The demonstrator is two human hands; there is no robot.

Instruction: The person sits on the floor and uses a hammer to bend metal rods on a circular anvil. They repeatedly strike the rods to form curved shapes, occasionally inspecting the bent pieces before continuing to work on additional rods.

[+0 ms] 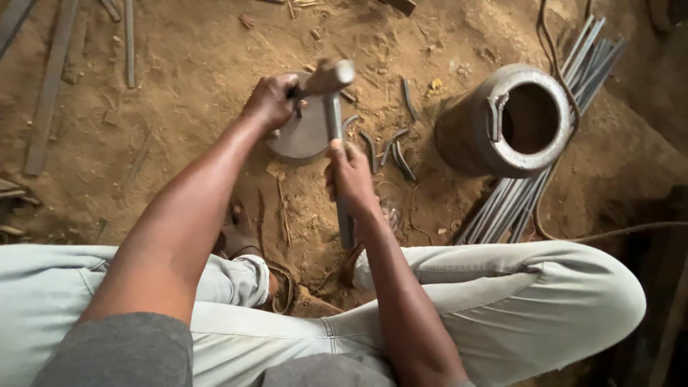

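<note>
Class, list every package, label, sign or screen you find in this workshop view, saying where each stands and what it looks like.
None in view: the dirt floor holds only bare metal.
Nearest to a container: a round grey metal can, lying right of the hands, its mouth open, unlabelled.

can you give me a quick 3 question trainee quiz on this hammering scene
1. True or false: the right hand grips the hammer by its handle.
2. Which lies on its side by the bundle of metal rods? A) metal can B) bucket C) wheel
3. Fill in: the left hand is at the round metal ____ on the dirt floor.

Key: 1 true; 2 A; 3 disc
</note>
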